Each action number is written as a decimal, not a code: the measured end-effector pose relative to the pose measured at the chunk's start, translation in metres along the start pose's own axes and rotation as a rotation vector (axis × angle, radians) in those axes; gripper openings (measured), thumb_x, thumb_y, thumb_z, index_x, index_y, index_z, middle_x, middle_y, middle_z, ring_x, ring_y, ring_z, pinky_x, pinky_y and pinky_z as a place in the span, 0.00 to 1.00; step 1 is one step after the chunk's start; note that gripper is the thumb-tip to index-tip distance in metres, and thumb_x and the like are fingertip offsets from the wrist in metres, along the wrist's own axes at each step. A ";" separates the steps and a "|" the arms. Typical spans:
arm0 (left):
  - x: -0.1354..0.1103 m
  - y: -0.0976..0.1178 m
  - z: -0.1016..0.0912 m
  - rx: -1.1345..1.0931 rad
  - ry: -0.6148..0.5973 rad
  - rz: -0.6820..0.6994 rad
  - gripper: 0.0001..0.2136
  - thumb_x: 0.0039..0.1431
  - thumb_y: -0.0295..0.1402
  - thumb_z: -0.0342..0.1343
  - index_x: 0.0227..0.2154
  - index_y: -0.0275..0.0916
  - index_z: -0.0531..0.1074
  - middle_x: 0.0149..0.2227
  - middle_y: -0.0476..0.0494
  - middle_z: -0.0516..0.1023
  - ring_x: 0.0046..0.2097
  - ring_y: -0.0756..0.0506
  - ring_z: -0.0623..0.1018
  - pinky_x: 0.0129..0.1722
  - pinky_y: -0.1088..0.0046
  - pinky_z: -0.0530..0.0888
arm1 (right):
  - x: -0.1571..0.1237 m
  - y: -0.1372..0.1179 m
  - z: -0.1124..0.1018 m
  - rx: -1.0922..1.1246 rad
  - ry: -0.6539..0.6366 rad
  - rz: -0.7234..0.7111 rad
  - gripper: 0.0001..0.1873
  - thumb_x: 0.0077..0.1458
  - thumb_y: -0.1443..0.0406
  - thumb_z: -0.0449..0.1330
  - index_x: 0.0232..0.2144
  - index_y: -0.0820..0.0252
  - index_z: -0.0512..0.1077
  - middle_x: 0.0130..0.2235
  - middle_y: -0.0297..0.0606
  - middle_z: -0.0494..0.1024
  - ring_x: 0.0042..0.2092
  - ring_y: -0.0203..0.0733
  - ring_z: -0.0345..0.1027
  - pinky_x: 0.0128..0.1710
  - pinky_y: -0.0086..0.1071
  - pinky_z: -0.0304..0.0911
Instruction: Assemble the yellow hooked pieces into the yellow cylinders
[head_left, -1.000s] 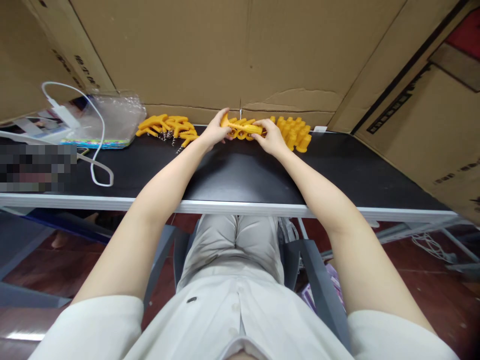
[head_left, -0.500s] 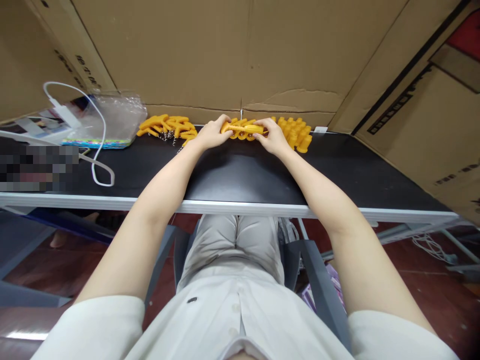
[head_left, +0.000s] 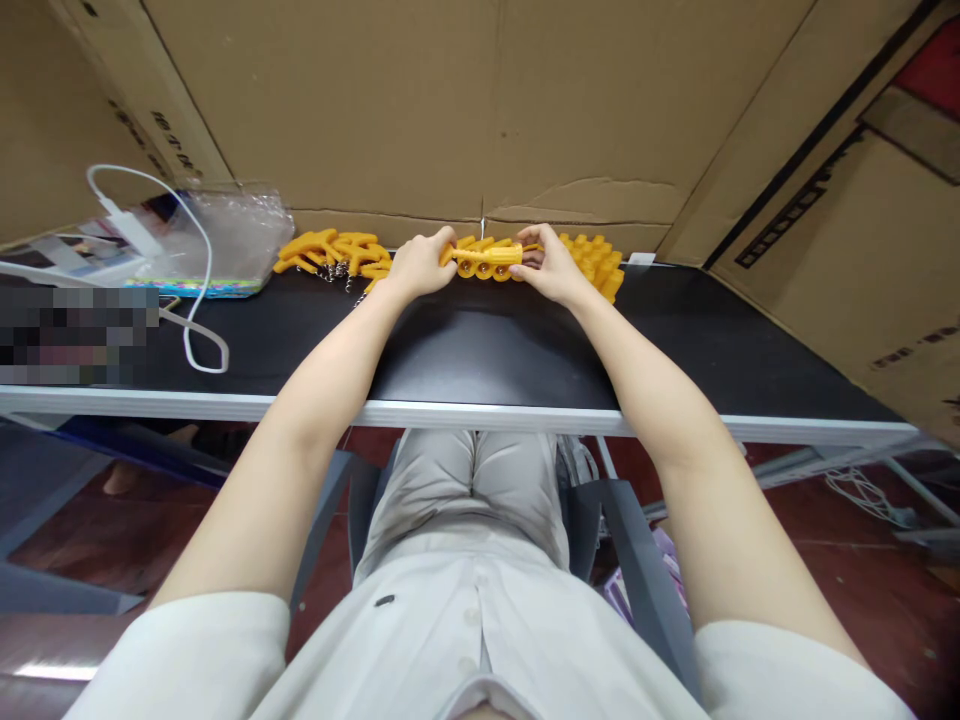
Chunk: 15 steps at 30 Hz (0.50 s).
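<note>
Both my hands meet at the far edge of a black table (head_left: 480,350), holding one yellow plastic piece (head_left: 487,256) between them. My left hand (head_left: 420,266) is closed around its left end. My right hand (head_left: 553,268) pinches its right end. Just behind the held piece lies a row of yellow tube-shaped parts (head_left: 491,269). A heap of the same yellow tubes (head_left: 596,262) sits right of my right hand. A pile of yellow T-shaped pieces with small metal chains (head_left: 337,254) lies left of my left hand.
A clear plastic bag (head_left: 225,235) and a white charger cable (head_left: 187,300) lie at the table's left. Cardboard sheets (head_left: 480,110) wall the back and the right side (head_left: 855,240). The table's pale front edge (head_left: 480,415) runs above my lap and grey chair.
Both hands have shifted slightly along the back edge while turning the yellow piece; it now lies level between them, and my left hand has closed round its end.
</note>
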<state>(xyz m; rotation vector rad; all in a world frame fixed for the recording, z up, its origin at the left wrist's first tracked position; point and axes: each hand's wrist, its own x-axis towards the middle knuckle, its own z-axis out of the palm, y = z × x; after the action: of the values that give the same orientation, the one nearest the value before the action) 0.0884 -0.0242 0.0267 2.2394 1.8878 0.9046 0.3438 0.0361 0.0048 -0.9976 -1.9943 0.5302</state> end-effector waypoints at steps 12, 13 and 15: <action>0.002 -0.001 0.001 0.212 0.011 0.070 0.32 0.63 0.35 0.55 0.71 0.46 0.71 0.46 0.35 0.82 0.54 0.26 0.80 0.57 0.52 0.75 | -0.003 -0.002 -0.003 0.297 0.010 0.201 0.29 0.64 0.38 0.69 0.41 0.55 0.72 0.34 0.37 0.80 0.37 0.43 0.83 0.41 0.37 0.82; 0.003 -0.002 0.002 0.208 0.015 0.074 0.31 0.63 0.35 0.55 0.71 0.47 0.71 0.45 0.36 0.82 0.53 0.26 0.81 0.57 0.52 0.75 | -0.003 -0.005 -0.002 0.315 0.012 0.214 0.29 0.64 0.37 0.69 0.41 0.54 0.71 0.34 0.36 0.80 0.36 0.42 0.83 0.39 0.35 0.81; 0.004 -0.004 0.002 0.210 0.021 0.068 0.30 0.63 0.35 0.55 0.69 0.47 0.73 0.45 0.35 0.82 0.53 0.26 0.81 0.56 0.52 0.76 | -0.005 -0.009 -0.003 0.346 0.007 0.229 0.28 0.64 0.38 0.70 0.41 0.54 0.71 0.34 0.35 0.80 0.36 0.41 0.83 0.37 0.32 0.80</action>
<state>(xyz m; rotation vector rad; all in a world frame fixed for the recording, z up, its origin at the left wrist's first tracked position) 0.0864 -0.0190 0.0248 2.4342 2.0126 0.7742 0.3442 0.0270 0.0101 -1.0090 -1.7136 0.9588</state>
